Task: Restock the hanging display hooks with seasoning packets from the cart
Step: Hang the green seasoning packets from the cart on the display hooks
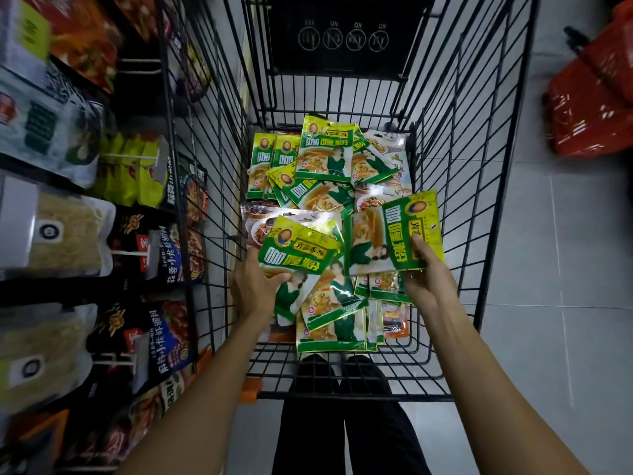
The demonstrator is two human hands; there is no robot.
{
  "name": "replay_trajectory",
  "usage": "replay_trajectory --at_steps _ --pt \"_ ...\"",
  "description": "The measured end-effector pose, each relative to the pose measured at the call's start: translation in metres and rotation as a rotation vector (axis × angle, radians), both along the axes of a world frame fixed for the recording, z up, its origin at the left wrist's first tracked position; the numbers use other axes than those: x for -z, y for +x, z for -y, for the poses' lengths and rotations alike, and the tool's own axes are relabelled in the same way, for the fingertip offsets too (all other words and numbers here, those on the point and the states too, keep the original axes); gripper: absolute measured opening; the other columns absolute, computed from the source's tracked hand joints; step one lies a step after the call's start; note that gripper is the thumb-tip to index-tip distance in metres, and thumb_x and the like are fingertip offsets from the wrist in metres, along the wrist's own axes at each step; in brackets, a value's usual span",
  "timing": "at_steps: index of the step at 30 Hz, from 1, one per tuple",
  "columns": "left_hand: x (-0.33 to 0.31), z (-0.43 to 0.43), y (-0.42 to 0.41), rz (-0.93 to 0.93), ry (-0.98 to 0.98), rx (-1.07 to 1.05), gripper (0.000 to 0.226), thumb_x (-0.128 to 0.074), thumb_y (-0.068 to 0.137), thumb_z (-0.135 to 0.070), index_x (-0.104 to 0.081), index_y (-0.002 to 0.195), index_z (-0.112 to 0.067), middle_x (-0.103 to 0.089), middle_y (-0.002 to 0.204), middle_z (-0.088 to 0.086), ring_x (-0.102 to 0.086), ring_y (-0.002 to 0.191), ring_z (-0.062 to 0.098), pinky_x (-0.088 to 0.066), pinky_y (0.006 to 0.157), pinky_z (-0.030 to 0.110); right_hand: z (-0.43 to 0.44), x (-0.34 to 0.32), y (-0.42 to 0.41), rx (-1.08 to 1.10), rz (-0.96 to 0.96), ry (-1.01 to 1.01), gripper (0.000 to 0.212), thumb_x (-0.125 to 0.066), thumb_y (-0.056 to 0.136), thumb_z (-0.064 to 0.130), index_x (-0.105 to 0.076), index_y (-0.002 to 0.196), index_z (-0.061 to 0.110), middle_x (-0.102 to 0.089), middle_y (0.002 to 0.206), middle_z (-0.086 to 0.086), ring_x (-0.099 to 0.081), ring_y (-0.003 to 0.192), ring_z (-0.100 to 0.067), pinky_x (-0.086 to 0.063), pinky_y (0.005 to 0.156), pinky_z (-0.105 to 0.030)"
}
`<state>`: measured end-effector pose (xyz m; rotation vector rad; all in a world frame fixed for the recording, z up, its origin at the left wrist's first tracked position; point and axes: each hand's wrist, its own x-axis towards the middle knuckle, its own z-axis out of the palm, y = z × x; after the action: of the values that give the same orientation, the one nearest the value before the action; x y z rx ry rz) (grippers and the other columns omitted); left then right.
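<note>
— Where are the seasoning packets?

— Most of them lie in a loose heap of packets [322, 159] on the bottom of the black wire cart [479, 173]. They are green and yellow and overlap each other at many angles. Some white packets with other print lie between them.

— And the hands?

— Both are inside the cart, at the person's end. The left hand [253, 286] grips the first packet [298, 252] at its lower left corner. The thumb lies on the front and the fingers are under it, hidden. This packet is tilted, above the heap.

— The right one?

— The right hand [426, 274] holds the second packet [390, 234] by its right edge, with the fingers curled over it. Whether more packets are in the same grip, I cannot tell.

— The hooks?

— The display hooks [128, 253] stick out from the shelving left of the cart, with dark and yellow bags hanging on them, blurred. Red baskets [592, 104] stand on the pale tiled floor [548, 252] at the right, apart from the cart.
</note>
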<state>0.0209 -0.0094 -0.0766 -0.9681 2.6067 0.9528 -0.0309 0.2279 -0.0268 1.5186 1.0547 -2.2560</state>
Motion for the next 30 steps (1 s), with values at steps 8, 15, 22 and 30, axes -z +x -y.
replay_trajectory --at_steps 8,15,22,30 --pt "-0.005 0.006 -0.002 0.122 0.035 -0.118 0.061 -0.086 0.065 -0.031 -0.055 0.108 -0.001 -0.064 0.11 0.021 -0.059 0.102 0.037 -0.047 0.066 0.04 0.015 -0.003 -0.014 -0.018 0.032 -0.025 0.012 -0.058 0.094 0.012 -0.059 0.099 0.002 -0.066 0.11 -0.018 -0.066 0.091 -0.031 -0.056 0.073 -0.049" --pt "-0.01 0.004 -0.001 0.114 0.07 -0.129 0.057 -0.086 0.064 -0.033 -0.057 0.103 -0.004 -0.066 0.105 0.018 -0.061 0.095 0.034 -0.042 0.063 0.033 -0.019 -0.024 -0.021 -0.46 0.022 0.001 0.014 -0.059 0.088 0.005 -0.063 0.101 0.007 -0.071 0.09 -0.01 -0.069 0.075 -0.022 -0.06 0.064 -0.033" --pt "-0.006 0.007 -0.002 0.146 0.088 -0.133 0.071 -0.085 0.066 -0.032 -0.053 0.119 0.002 -0.062 0.117 0.022 -0.059 0.106 0.037 -0.052 0.076 0.046 0.0 0.026 -0.018 -0.615 0.142 0.062 0.039 -0.063 0.088 0.006 -0.054 0.126 -0.002 -0.063 0.122 -0.021 -0.061 0.112 -0.036 -0.049 0.097 -0.05" --pt "-0.006 0.015 0.0 0.157 0.305 -0.184 0.057 -0.085 0.067 -0.018 -0.059 0.114 0.001 -0.065 0.113 0.019 -0.065 0.095 0.033 -0.057 0.071 0.039 0.003 0.043 0.019 -1.109 -0.009 0.548 0.055 -0.084 0.063 -0.001 -0.06 0.112 0.004 -0.068 0.105 -0.006 -0.063 0.097 -0.022 -0.05 0.09 -0.035"
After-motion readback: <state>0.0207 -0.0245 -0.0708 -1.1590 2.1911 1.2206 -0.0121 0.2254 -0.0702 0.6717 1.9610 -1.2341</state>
